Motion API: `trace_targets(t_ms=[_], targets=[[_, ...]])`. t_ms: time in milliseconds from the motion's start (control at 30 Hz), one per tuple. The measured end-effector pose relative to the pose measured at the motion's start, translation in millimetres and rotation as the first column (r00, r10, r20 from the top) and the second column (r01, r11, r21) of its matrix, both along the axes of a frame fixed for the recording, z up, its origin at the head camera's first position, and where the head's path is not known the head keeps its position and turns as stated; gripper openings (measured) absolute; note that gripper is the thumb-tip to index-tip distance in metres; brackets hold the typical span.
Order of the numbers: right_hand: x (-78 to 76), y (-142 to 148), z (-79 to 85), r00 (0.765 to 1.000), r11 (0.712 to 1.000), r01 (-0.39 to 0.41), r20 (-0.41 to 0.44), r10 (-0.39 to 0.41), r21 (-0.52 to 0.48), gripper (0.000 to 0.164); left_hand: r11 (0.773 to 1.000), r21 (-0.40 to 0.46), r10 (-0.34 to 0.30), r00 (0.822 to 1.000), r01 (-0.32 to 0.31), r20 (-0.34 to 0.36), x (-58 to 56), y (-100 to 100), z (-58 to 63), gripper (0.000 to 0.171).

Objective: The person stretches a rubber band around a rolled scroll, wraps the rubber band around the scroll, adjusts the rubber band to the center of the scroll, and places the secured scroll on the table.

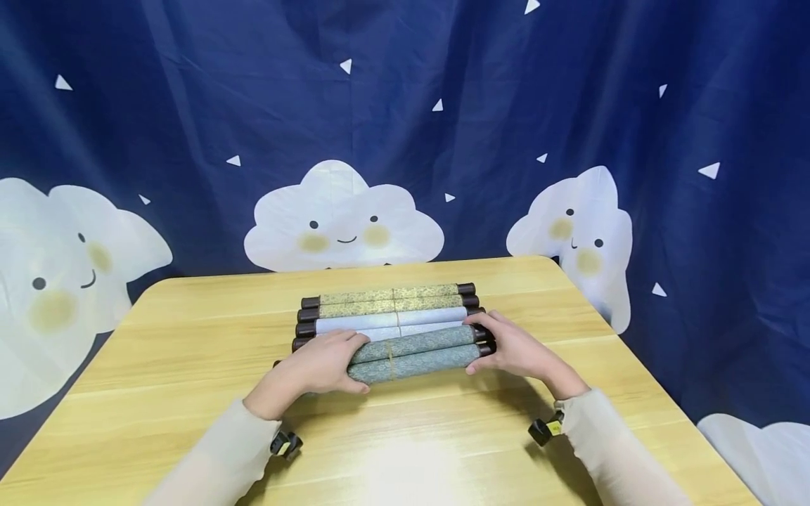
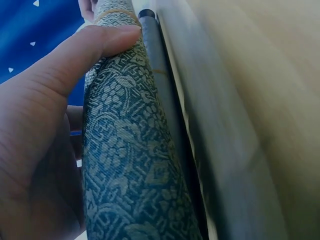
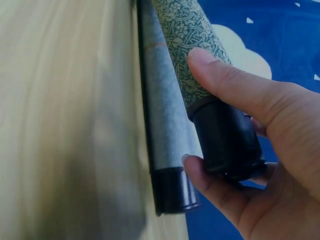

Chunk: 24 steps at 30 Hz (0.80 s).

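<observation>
Two green-blue scrolls [image 1: 418, 362] with a floral weave and dark end caps are bound together by a thin tan band. My left hand [image 1: 325, 362] grips the pair on its left part, the thumb lying along the near scroll in the left wrist view. At the other end my right hand [image 1: 515, 348] holds the pair by thumb and fingers, close to a black end cap [image 3: 227, 137]. The pair appears raised off the table. Behind it lies a banded pale bluish-white pair of scrolls [image 1: 380, 321], partly covered by the green-blue ones and my left hand.
Farther back rests a yellow-gold patterned pair of scrolls [image 1: 357, 303], also banded. All lie crosswise on a light wooden table [image 1: 190, 365]. A dark blue curtain [image 1: 392, 133] with white smiling clouds hangs just beyond the table's far edge.
</observation>
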State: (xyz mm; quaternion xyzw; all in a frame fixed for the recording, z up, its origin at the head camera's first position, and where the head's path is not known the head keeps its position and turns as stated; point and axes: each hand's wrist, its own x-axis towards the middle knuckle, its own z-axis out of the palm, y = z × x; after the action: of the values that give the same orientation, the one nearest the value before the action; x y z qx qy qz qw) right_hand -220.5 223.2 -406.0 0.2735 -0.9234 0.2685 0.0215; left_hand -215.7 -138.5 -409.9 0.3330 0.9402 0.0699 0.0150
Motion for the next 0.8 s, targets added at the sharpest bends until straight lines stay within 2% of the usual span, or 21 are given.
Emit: trace_targets(t_ms=[167, 300, 500, 700, 800], targets=[[-0.3, 8.8, -5.5, 0.999, 0.999, 0.032, 0.026, -0.033, 0.033, 0.083, 1.000, -0.018, -0.019, 1.000, 0.020, 0.005, -2.3, 10.0, 0.8, 0.086], [0.0, 12.8, -8.5, 0.999, 0.997, 0.027, 0.022, -0.029, 0.070, 0.085, 0.999, -0.022, -0.030, 0.999, 0.031, 0.020, -2.1, 15.2, -1.8, 0.084], [-0.7, 13.2, -11.7, 0.999, 0.992, 0.029, 0.037, -0.034, 0.123, 0.087, 0.999, -0.038, 0.002, 1.000, -0.001, 0.024, 1.2, 22.2, -3.9, 0.084], [-3.6, 11.1, -18.5, 0.998, 0.982, 0.054, 0.033, -0.061, 0.179, 0.087, 0.996, -0.078, 0.046, 0.999, -0.047, -0.018, 1.8, 28.9, -7.6, 0.084], [-4.8, 9.9, -21.2, 0.997, 0.978, 0.066, 0.022, -0.071, 0.196, 0.087, 0.993, -0.106, 0.047, 0.998, -0.053, -0.052, 1.9, 31.2, -9.2, 0.084]])
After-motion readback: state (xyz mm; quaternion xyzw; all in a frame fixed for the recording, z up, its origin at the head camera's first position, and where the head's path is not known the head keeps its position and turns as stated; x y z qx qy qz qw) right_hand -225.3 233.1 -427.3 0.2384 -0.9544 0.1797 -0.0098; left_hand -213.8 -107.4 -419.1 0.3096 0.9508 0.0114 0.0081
